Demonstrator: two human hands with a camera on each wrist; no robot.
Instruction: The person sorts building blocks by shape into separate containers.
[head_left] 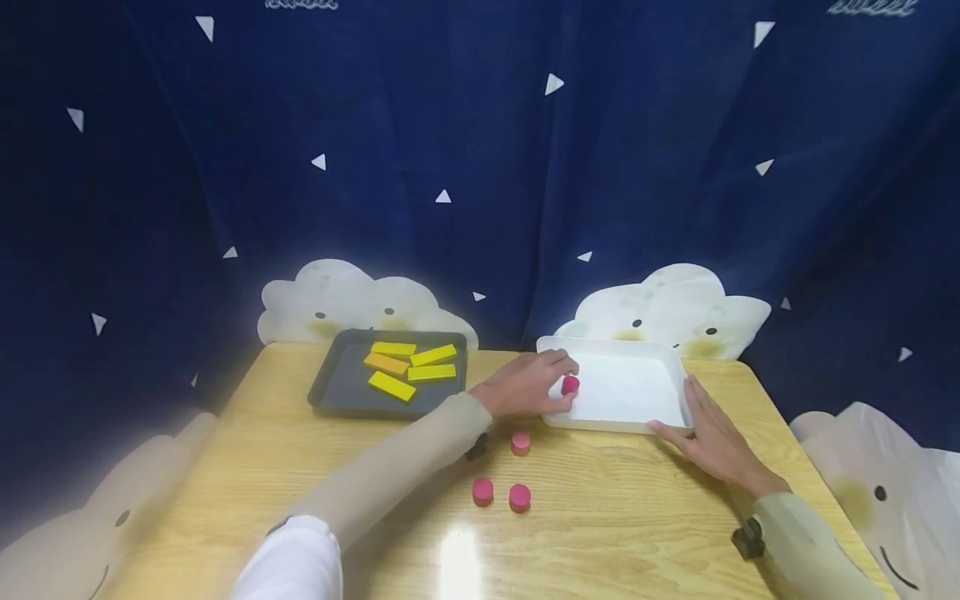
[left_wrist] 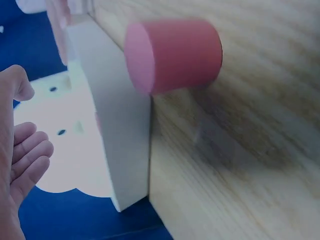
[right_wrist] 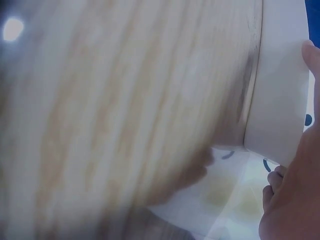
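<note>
My left hand [head_left: 531,385] reaches over the left end of the white tray [head_left: 615,427]. A red cylindrical block [head_left: 570,385] is in the tray by that end, between thumb and fingers in the head view. The left wrist view shows this hand [left_wrist: 20,155] with thumb and fingers spread apart. My right hand [head_left: 716,437] holds the tray's near right corner, thumb on the front rim and fingers along the right side. Three similar red blocks stand on the table: one [head_left: 521,443] near the tray, two others [head_left: 483,492] closer to me.
A dark grey tray [head_left: 348,410] on the left holds several yellow blocks [head_left: 392,386] and an orange one [head_left: 386,362]. Both trays stand near the far edge of the wooden table [head_left: 600,517]. Behind hangs a dark blue curtain [head_left: 465,125] with white triangles and clouds.
</note>
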